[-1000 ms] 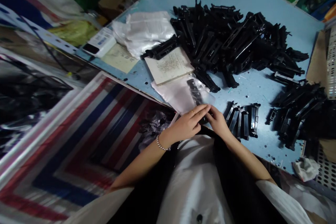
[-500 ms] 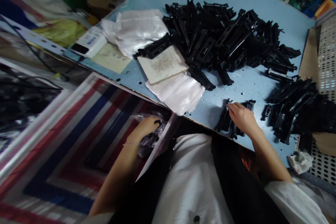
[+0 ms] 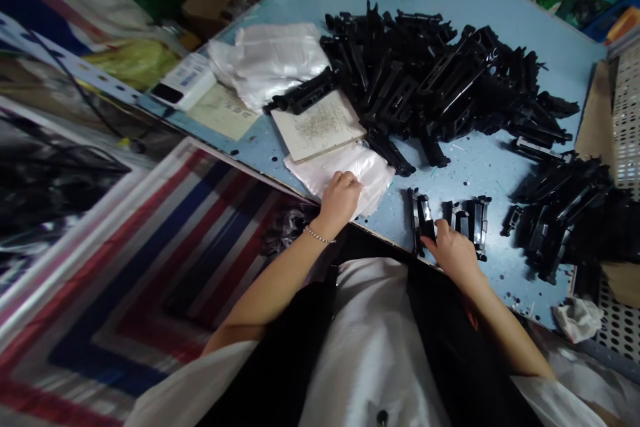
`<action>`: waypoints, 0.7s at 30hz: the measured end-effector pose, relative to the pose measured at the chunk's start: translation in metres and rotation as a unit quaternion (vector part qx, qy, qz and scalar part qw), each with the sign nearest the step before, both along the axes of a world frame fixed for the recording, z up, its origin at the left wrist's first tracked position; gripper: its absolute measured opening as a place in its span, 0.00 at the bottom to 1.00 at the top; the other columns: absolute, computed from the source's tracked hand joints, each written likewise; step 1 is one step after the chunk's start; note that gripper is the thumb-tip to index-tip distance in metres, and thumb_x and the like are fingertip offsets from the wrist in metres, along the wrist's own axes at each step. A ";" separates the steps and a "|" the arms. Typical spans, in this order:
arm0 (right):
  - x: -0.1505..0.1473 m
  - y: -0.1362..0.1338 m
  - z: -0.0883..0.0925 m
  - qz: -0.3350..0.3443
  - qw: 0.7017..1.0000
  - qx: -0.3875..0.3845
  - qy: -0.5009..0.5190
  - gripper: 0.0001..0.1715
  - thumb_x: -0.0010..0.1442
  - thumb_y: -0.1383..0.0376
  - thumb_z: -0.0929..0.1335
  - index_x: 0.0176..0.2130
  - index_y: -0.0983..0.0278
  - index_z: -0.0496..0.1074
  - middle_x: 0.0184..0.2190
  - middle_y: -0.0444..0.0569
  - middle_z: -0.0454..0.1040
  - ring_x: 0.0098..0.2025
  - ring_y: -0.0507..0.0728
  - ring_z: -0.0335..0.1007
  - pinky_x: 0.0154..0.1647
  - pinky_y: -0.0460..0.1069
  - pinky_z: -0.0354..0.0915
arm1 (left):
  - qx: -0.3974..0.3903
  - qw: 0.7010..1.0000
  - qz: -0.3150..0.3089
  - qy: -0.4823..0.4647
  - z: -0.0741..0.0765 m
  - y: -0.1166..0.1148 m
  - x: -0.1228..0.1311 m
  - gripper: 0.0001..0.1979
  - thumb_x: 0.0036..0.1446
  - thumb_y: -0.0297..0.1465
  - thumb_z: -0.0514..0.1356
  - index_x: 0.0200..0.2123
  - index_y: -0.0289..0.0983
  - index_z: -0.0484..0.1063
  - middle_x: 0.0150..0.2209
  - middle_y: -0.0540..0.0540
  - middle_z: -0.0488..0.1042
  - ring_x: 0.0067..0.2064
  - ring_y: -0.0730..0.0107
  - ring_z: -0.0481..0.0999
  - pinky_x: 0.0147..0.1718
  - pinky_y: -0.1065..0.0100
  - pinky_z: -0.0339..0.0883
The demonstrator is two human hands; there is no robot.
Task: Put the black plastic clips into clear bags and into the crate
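My left hand (image 3: 341, 200), a beaded bracelet at its wrist, rests on a stack of thin white plastic bags (image 3: 367, 177) at the table's near edge. Its fingers are curled down onto the top bag. My right hand (image 3: 451, 247) is over a short row of black plastic parts near the edge, its thumb and fingers at a black part (image 3: 425, 219). More black parts (image 3: 480, 223) stand just right of that hand. Partly over the bags lies a flat pale block (image 3: 320, 125), with one black part (image 3: 305, 92) across its upper corner.
A large heap of black parts (image 3: 400, 80) covers the middle of the blue table (image 3: 505, 0). A second pile (image 3: 555, 213) lies right. White bags (image 3: 275, 57) and a white device (image 3: 185, 82) sit left; a striped-lined bin (image 3: 200, 247) stands below.
My left hand has come up out of the striped bin onto the white bags. My right hand has shifted slightly lower, and the black parts near it now stand more spread out.
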State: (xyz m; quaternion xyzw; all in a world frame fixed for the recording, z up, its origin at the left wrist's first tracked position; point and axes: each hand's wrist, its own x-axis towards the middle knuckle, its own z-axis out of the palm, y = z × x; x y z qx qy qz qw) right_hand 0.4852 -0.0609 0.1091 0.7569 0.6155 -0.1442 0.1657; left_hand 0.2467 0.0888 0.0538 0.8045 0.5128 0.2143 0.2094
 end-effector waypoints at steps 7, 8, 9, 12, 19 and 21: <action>0.020 0.014 -0.010 -0.128 0.892 0.054 0.430 0.16 0.63 0.57 0.66 0.46 0.64 0.72 0.31 0.46 0.77 0.33 0.55 0.74 0.36 0.48 0.67 | -0.281 0.923 0.067 -0.254 -0.017 0.038 -0.025 0.09 0.52 0.34 0.66 0.29 0.35 0.73 0.23 0.51 0.72 0.25 0.73 0.70 0.27 0.70 0.63; 0.014 0.019 -0.014 -0.162 0.830 0.051 0.532 0.17 0.62 0.54 0.67 0.43 0.64 0.73 0.30 0.45 0.76 0.31 0.54 0.73 0.34 0.47 0.67 | -0.292 0.913 0.073 -0.275 -0.017 0.038 -0.026 0.08 0.52 0.33 0.66 0.31 0.35 0.73 0.24 0.51 0.73 0.25 0.72 0.71 0.27 0.71 0.64; 0.005 0.023 -0.018 -0.198 0.759 0.033 0.619 0.17 0.60 0.52 0.68 0.40 0.64 0.73 0.28 0.44 0.75 0.28 0.53 0.71 0.31 0.47 0.67 | -0.287 0.913 0.072 -0.282 -0.018 0.039 -0.027 0.06 0.52 0.31 0.65 0.32 0.34 0.73 0.25 0.50 0.75 0.26 0.72 0.73 0.28 0.71 0.66; -0.030 0.039 -0.031 -0.298 0.561 -0.069 0.769 0.17 0.55 0.53 0.73 0.35 0.64 0.71 0.25 0.45 0.74 0.24 0.51 0.69 0.23 0.44 0.65 | -0.196 0.954 0.031 -0.225 -0.017 0.037 -0.026 0.05 0.54 0.24 0.59 0.33 0.34 0.75 0.34 0.45 0.80 0.37 0.68 0.79 0.41 0.66 0.73; -0.071 0.067 -0.052 -0.364 0.370 -0.201 0.831 0.15 0.62 0.59 0.71 0.42 0.69 0.72 0.27 0.46 0.73 0.21 0.46 0.57 0.17 0.38 0.59 | 0.030 0.987 -0.081 -0.133 0.019 -0.001 -0.036 0.22 0.67 0.24 0.49 0.61 0.37 0.70 0.60 0.40 0.72 0.62 0.64 0.71 0.64 0.58 0.65; -0.070 0.068 -0.055 -0.333 0.400 -0.167 0.837 0.16 0.61 0.56 0.71 0.40 0.66 0.71 0.27 0.45 0.71 0.21 0.46 0.55 0.18 0.39 0.58 | 0.076 0.973 -0.152 -0.156 0.032 -0.026 -0.032 0.25 0.68 0.22 0.48 0.65 0.40 0.65 0.61 0.40 0.71 0.62 0.65 0.71 0.63 0.59 0.67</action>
